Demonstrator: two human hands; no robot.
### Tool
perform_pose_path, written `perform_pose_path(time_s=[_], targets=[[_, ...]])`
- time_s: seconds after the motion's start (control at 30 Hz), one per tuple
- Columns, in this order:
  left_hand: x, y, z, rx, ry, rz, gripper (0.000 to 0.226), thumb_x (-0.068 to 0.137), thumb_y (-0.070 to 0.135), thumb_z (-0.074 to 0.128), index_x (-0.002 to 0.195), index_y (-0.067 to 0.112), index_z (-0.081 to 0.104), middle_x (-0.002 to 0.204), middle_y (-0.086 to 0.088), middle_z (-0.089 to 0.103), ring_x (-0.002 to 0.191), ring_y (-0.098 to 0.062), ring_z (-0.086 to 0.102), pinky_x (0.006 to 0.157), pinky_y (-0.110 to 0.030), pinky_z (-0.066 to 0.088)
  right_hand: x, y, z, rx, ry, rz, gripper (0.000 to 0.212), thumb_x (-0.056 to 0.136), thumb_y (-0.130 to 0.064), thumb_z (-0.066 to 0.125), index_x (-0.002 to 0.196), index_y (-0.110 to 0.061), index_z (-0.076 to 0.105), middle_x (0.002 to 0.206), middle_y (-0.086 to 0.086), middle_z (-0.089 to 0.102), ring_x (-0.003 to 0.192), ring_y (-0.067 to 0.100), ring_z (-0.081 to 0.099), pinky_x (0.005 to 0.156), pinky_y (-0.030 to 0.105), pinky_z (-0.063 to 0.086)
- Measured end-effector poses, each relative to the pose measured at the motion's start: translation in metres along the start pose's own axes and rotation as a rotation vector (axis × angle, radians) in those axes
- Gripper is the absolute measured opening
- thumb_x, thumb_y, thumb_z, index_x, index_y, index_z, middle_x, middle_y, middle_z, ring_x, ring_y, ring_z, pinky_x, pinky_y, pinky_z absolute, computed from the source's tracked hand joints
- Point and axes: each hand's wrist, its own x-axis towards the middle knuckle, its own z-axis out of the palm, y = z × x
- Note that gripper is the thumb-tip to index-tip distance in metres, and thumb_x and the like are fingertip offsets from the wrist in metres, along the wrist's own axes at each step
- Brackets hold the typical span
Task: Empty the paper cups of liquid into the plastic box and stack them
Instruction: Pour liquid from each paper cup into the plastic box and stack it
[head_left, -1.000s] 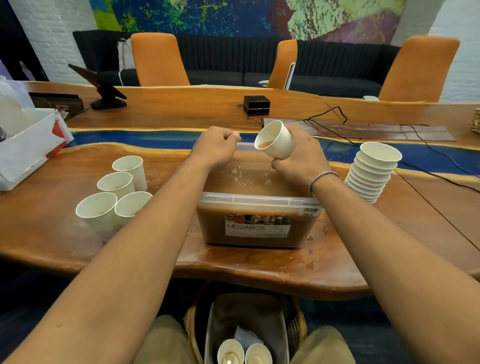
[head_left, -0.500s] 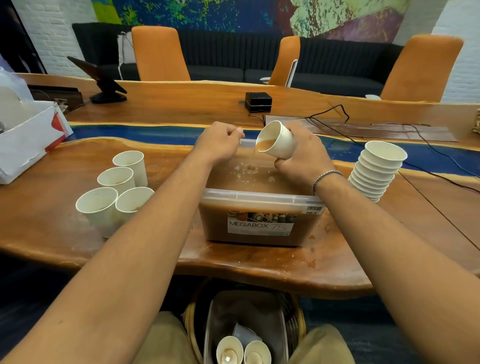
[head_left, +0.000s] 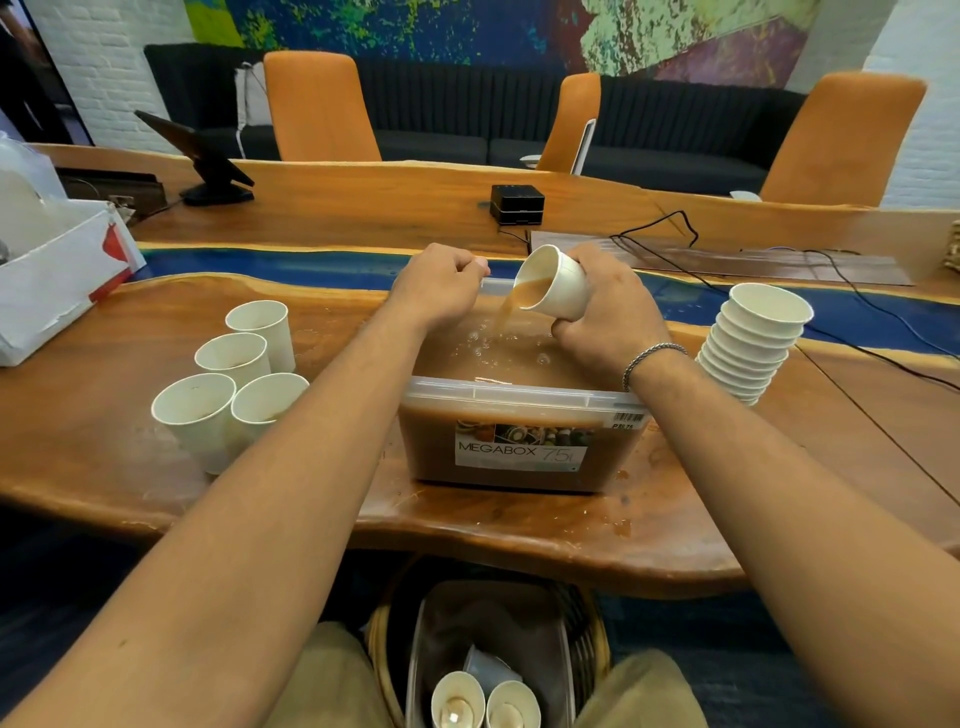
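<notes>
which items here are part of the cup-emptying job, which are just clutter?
Job:
tilted cup pouring, in right hand
plastic box, left hand at its far rim
four cups left of it
stack of cups

Clutter:
black cube
cables
white carton
orange chairs

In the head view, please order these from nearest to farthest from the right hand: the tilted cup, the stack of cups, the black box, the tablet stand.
From the right hand:
1. Tilted cup, held in that hand, pouring.
2. Stack of cups, on its right.
3. Black box, behind, on the far table.
4. Tablet stand, far left.
</notes>
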Motion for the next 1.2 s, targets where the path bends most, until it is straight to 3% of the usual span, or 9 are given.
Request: perform_pose_path(time_s=[0.57,0.87,1.2], targets=[[0.0009,0.0003,-0.0007,-0.011,-0.012,-0.014,0.035,0.106,0.034,0.045,0.113,0.018,0.074,0.120,-0.002,0.069,0.114,-0.016,0.056,0.098,-0.035,0.041,-0.0010,-0.0003,-0.0012,-0.105,0.028,-0.002,0.068,0.077,-0.019,0.083,0.134,-0.024,0.047,0.131,0.002,0.054,0.122,0.021,0.047,0.096,0.041,0.048],[0.0003,0.0000,0.0001,-0.016,-0.018,-0.009,0.035,0.106,0.033,0.046,0.111,0.015,0.075,0.118,-0.004,0.069,0.104,-0.012,0.055,0.089,-0.030,0.037,-0.0033,-0.0014,-0.0028,-0.145,0.026,-0.023,0.066,0.079,-0.020,0.081,0.135,-0.024,0.048,0.132,0.002,0.054,0.124,0.022,0.046,0.097,0.042,0.047],[-0.0008,0.0005,-0.0018,-0.020,-0.018,-0.008,0.035,0.106,0.033,0.046,0.111,0.013,0.074,0.118,-0.006,0.070,0.102,-0.012,0.054,0.089,-0.029,0.037,-0.0032,-0.0004,-0.0026,-0.178,0.041,-0.049,0.065,0.079,-0.018,0.080,0.135,-0.024,0.049,0.133,0.001,0.054,0.124,0.024,0.045,0.097,0.044,0.047]])
